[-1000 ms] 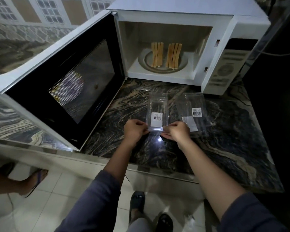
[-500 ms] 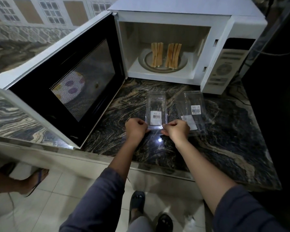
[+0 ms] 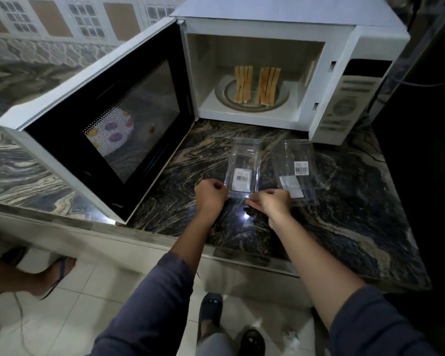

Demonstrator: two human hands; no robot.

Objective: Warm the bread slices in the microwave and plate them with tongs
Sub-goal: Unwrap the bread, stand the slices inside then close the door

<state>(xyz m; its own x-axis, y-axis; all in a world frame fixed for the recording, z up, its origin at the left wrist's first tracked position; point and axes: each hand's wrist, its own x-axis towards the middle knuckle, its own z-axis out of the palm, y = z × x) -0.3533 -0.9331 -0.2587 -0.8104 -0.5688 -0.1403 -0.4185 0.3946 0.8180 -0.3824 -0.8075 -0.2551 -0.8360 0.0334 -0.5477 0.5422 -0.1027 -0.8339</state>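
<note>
Two stacks of bread slices (image 3: 256, 84) stand on edge on the turntable inside the microwave (image 3: 288, 29), well beyond both hands, and its door (image 3: 98, 119) hangs wide open. Whether they are warmed yet I cannot tell. Nothing is plated; no plate shows on the table (image 3: 344, 214).

Both hands work a clear plastic packet (image 3: 243, 170) with a barcode label, lying just ahead of them: the left hand (image 3: 210, 195) is curled into a pinch on its near left corner, the right hand (image 3: 271, 202) likewise on its near right corner (probably pulling it open). The contents are too faint to name; tongs would fit the task. A second clear packet (image 3: 297, 173) lies just beyond the right hand, untouched.

Left, by my reading: unpack, close or heat if needed, lift the slices out, plate them.
</note>
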